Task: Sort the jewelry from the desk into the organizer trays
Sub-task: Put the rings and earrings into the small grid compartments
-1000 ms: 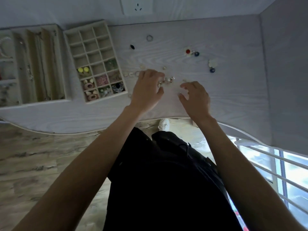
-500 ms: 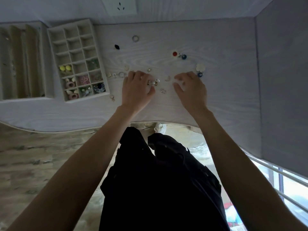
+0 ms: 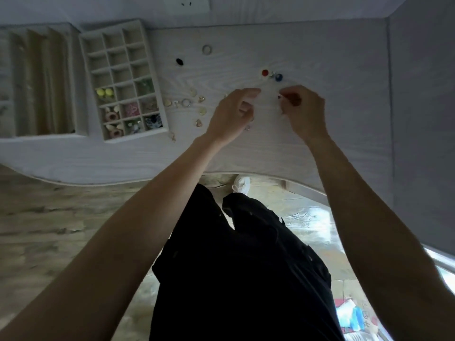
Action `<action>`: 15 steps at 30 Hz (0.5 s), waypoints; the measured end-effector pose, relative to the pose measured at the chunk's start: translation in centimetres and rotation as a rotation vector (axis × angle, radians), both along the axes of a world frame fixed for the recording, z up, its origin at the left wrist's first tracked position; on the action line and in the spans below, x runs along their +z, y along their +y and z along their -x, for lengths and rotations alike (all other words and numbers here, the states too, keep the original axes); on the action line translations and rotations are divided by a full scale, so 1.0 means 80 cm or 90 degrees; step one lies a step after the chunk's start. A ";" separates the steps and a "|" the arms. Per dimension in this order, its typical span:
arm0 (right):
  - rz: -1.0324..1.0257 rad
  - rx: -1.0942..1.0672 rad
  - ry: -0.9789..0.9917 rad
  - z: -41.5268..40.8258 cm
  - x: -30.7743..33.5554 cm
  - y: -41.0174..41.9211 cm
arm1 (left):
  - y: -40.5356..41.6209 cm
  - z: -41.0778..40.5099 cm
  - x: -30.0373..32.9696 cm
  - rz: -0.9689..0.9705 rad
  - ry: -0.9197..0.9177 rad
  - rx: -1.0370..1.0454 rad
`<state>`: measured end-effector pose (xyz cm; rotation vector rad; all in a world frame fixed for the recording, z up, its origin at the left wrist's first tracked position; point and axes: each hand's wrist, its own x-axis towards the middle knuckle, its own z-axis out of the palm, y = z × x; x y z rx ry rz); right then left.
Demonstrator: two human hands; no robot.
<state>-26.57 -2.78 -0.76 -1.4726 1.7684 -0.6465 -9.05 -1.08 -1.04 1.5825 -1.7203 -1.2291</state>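
Observation:
Loose jewelry lies on the white desk (image 3: 320, 57): a ring (image 3: 207, 49), a black bead (image 3: 180, 61), a red stud (image 3: 265, 73), a blue stud (image 3: 278, 77) and several small gold pieces (image 3: 202, 111). The grid organizer tray (image 3: 84, 70) at back left holds coloured pieces in its near cells. My left hand (image 3: 231, 116) hovers mid-desk with the index finger pointing forward and the other fingers curled; anything inside them is hidden. My right hand (image 3: 304, 112) is beside it, fingertips pinching a tiny dark piece (image 3: 280, 96) just below the studs.
A second tray (image 3: 73, 77) with long slots stands left of the grid tray. A wall outlet (image 3: 188, 4) sits behind the desk and a side wall (image 3: 423, 119) closes the right. The desk's curved front edge (image 3: 98, 180) runs above my legs.
Both hands have moved right and away from me, towards the red and blue studs. The right hand has closed its fingertips on a small piece. The silver bits near the left hand are out of sight.

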 end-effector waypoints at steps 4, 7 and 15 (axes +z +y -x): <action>-0.114 0.039 -0.245 -0.056 0.033 0.008 | 0.025 -0.049 0.021 0.028 0.093 0.040; -0.173 0.111 -0.320 -0.121 0.044 0.011 | 0.038 -0.102 0.028 0.013 0.139 0.137; -0.147 0.155 -0.270 -0.283 0.036 -0.013 | 0.030 -0.248 0.022 -0.016 0.220 0.434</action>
